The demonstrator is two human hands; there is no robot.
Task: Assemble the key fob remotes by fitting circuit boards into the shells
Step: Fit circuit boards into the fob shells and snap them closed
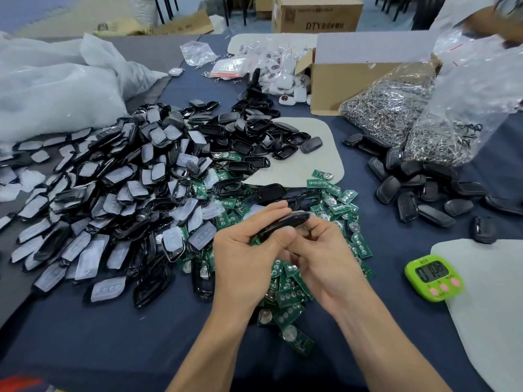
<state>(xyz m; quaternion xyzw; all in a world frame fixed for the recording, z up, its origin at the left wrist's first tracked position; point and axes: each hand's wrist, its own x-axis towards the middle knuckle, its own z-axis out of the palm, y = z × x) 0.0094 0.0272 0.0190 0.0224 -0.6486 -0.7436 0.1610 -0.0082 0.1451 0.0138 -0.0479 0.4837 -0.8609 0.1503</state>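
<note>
Glossy black over the heaped plastic key fob shells (254,137). Bright green, dotted silver, on small rectangular circuit boards (291,295). Milky translucent white on rubber button pads (107,290). Dark navy across the tablecloth (113,349). Lime green with pink buttons on the square digital timer (433,277).

Lime-green square digital timer (434,277) straddles edge of pale grey mat (486,306), right side. Clear plastic bags of silvery metal rings (390,114) just in front of open brown cardboard box (339,80). Crumpled white plastic sacks (56,89) far left. Dark blue tablecloth (99,335) underneath.
</note>
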